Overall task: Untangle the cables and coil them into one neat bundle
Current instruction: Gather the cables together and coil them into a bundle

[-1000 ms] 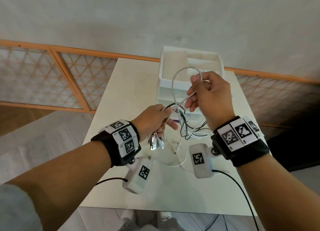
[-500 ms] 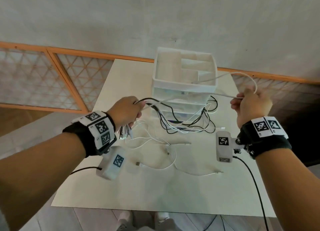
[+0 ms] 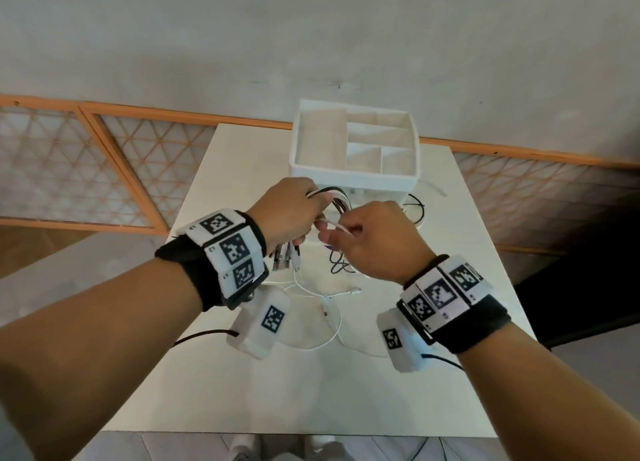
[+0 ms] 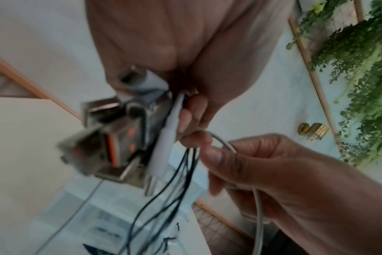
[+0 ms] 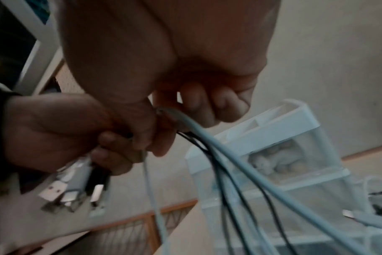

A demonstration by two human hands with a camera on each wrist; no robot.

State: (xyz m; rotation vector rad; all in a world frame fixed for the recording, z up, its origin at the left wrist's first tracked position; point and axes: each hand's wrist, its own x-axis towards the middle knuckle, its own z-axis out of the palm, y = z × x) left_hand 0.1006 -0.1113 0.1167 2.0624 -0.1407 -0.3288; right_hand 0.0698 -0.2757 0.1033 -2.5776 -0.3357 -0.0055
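My left hand [image 3: 294, 214] grips a bunch of black and white cables [image 3: 334, 201] above the table, with several USB plugs [image 3: 285, 258] hanging below its fist. The left wrist view shows those plugs [image 4: 111, 138] close up and the black strands [image 4: 181, 172] running down. My right hand [image 3: 367, 239] is right beside the left and pinches a white cable [image 3: 337, 225] between thumb and fingers; the same white cable [image 5: 207, 136] passes under its fingertips in the right wrist view. More white cable [image 3: 322, 308] lies in loose loops on the white table [image 3: 242, 391].
A white drawer organiser [image 3: 356, 155] with an open compartment tray on top stands at the far middle of the table, just behind the hands. Black cable loops [image 3: 414, 207] lie to its right. Wood lattice panels [image 3: 69, 169] run along the wall.
My right hand has swung from far out on the right back in to the left hand, bringing the white cable with it. The left hand has risen and moved toward the organiser.
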